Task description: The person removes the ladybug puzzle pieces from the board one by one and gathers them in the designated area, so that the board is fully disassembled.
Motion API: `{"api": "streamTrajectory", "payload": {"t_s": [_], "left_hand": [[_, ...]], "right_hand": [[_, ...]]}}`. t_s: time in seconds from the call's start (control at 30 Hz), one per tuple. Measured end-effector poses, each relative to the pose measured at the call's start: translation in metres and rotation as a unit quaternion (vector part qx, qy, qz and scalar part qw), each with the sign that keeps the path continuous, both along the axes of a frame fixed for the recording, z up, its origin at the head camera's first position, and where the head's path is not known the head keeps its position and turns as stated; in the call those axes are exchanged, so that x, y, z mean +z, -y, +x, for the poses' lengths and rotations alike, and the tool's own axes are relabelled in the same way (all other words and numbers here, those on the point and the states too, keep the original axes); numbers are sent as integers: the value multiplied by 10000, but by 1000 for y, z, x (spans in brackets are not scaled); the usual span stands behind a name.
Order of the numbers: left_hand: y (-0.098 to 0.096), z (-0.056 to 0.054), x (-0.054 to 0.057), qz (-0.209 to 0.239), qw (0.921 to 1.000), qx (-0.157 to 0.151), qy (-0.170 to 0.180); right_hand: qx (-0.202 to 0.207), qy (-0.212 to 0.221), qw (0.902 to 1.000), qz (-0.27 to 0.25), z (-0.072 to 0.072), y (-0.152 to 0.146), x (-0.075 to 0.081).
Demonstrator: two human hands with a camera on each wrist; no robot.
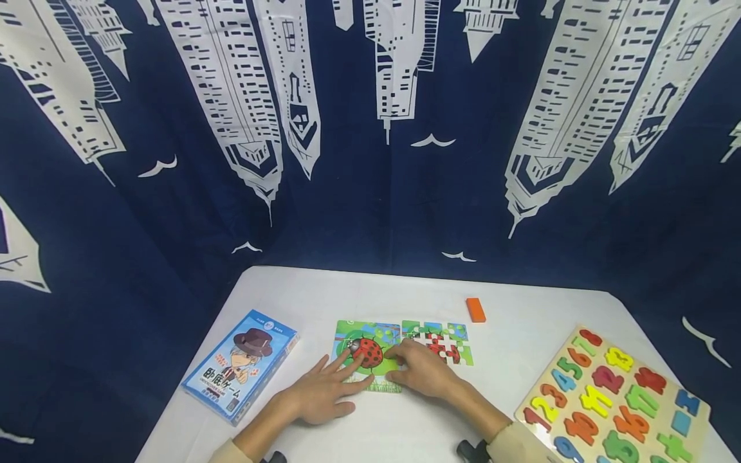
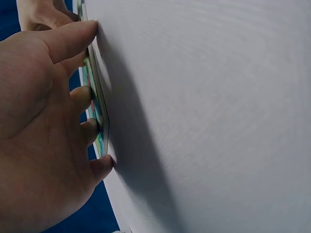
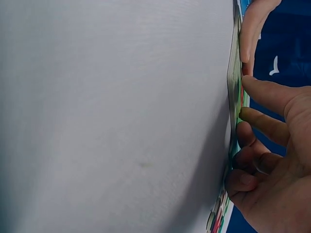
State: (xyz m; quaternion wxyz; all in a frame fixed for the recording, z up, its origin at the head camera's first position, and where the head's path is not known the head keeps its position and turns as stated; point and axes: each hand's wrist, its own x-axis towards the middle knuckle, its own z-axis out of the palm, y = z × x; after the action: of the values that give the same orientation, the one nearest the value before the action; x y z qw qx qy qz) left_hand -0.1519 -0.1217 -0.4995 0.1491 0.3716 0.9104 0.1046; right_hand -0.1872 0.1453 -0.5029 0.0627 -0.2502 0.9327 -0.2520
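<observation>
A ladybug picture board (image 1: 379,332) lies flat on the white table. My left hand (image 1: 318,393) spreads over its left and lower part, fingertips resting on the surface and the thumb on the table side. My right hand (image 1: 427,370) touches the board's right side with thumb and index finger apart; its other fingers are bent, as the right wrist view shows. Beyond that hand lies a second ladybug picture of jigsaw pieces (image 1: 459,332), with white gaps among them. The right hand hides part of these pieces. Whether it pinches a small piece is not visible.
At the left lies a blue game box (image 1: 234,366) with a cartoon figure in a hat. An orange block (image 1: 476,310) sits behind the jigsaw pieces. A wooden number board (image 1: 622,399) with colourful raised figures occupies the right front. Behind the table hangs a dark blue patterned cloth (image 1: 370,212).
</observation>
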Motion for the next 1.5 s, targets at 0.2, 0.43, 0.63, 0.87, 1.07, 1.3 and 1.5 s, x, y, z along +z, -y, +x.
{"api": "streamTrajectory", "payload": {"t_s": [0.2, 0.43, 0.63, 0.87, 1.07, 1.3, 1.5], "left_hand": [[0, 0, -2, 1, 10000, 42, -11], [0, -1, -1, 6, 10000, 53, 84], [0, -1, 0, 10, 9999, 63, 117], [1, -2, 2, 16, 9998, 75, 170], [0, -3, 3, 11, 9998, 115, 179], [0, -1, 4, 26, 9997, 120, 199], [0, 0, 2, 47, 9999, 47, 157]], "right_hand": [[-158, 94, 9995, -242, -2, 2, -3], [-328, 182, 9972, -649, -5, 3, -5], [-304, 270, 9952, -896, -6, 2, -5], [-193, 483, 9896, -1342, -5, 0, -4], [-101, 834, 9809, -1754, -5, 0, 0], [-73, 1134, 9731, -2003, -3, -1, 2], [-116, 1347, 9669, -2166, -3, -16, 10]]}}
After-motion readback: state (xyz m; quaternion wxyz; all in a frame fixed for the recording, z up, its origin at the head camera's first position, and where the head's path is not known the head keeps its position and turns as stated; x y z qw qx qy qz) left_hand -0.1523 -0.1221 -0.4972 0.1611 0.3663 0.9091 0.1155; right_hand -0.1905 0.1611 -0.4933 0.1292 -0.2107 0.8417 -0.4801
